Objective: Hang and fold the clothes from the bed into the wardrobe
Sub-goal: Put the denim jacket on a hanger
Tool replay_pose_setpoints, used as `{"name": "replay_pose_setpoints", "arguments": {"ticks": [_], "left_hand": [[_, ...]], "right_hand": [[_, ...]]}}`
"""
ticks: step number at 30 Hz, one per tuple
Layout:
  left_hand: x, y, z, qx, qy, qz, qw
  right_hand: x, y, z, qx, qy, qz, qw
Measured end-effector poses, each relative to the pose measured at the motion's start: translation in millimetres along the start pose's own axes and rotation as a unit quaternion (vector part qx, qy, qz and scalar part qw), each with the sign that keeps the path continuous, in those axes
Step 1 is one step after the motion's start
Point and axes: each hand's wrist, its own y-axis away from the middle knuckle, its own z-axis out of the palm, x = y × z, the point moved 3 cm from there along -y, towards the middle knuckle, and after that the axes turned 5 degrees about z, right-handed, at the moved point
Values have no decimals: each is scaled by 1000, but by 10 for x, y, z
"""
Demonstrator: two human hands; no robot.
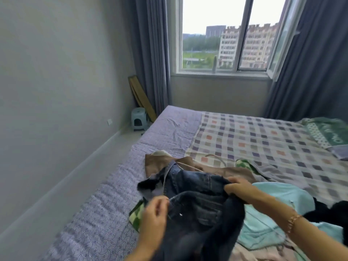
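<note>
A dark blue denim garment (197, 194) is lifted above the bed (116, 194), near its front edge. My left hand (155, 213) pinches the denim's near left edge with curled fingers. My right hand (239, 187) grips the denim's right side, fingers tucked into the cloth. Under it lie a brown garment (162, 162), a green patterned cloth (136, 216) and a light turquoise garment (273, 208). A black piece (327, 211) lies at the right. No wardrobe is in view.
A checked sheet (263, 140) covers the bed's right half, with a green pillow (327, 130) at the far right. A pale plastic stool (139, 118) and leaning boards (141, 95) stand in the corner by the grey curtain (150, 53). A narrow floor strip (120, 140) runs along the left wall.
</note>
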Motion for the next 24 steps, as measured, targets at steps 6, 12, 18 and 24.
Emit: {"name": "replay_pose_setpoints", "arguments": {"ticks": [6, 12, 18, 24], "left_hand": [[179, -671, -194, 46, -184, -14, 982], [285, -410, 617, -285, -351, -28, 892], [759, -190, 1608, -267, -245, 75, 929], [1046, -4, 1961, -338, -277, 127, 890]], "right_hand": [[8, 847, -878, 67, 34, -4, 997], [398, 1725, -1599, 90, -105, -14, 990], [677, 2253, -1939, 78, -75, 0, 994], [1032, 2266, -2203, 102, -66, 38, 992]]}}
